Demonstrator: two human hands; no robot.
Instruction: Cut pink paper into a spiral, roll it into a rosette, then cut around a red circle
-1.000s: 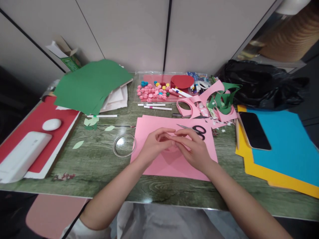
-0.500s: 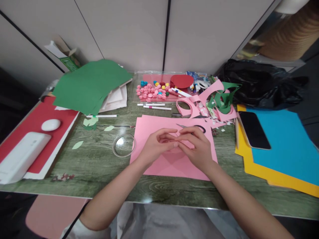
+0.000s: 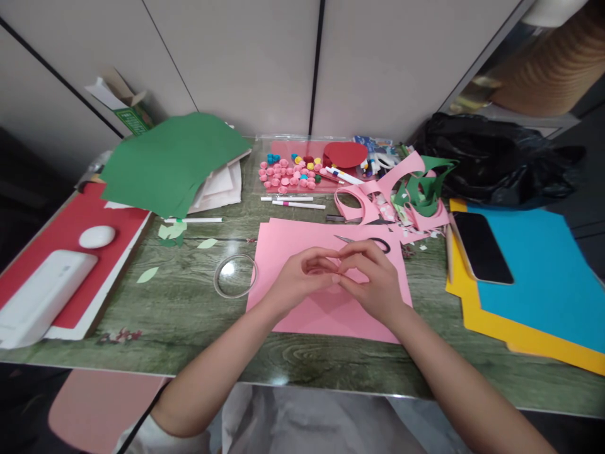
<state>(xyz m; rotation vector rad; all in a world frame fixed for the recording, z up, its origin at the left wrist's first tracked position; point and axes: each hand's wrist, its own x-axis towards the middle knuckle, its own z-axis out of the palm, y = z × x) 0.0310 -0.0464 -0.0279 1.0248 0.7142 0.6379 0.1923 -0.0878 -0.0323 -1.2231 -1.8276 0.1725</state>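
My left hand and my right hand meet above a stack of pink paper sheets. Their fingertips pinch together, with the fingers curled. Whatever is between them is small and largely hidden; a bit of pink may show there, but I cannot make it out. Just beyond my right hand lie scissors with dark handles, resting on the pink sheets. To the left of the sheets is a roll of tape, lying flat on the table.
Small pink rolled pieces sit on a clear plastic sleeve at the back, near red paper circles. Pink and green offcuts pile at back right. Green sheets lie left; a phone rests on blue paper.
The fingers of both hands have shifted slightly where they meet, and the left hand's curl has opened a little. Everything on the table stays in place.
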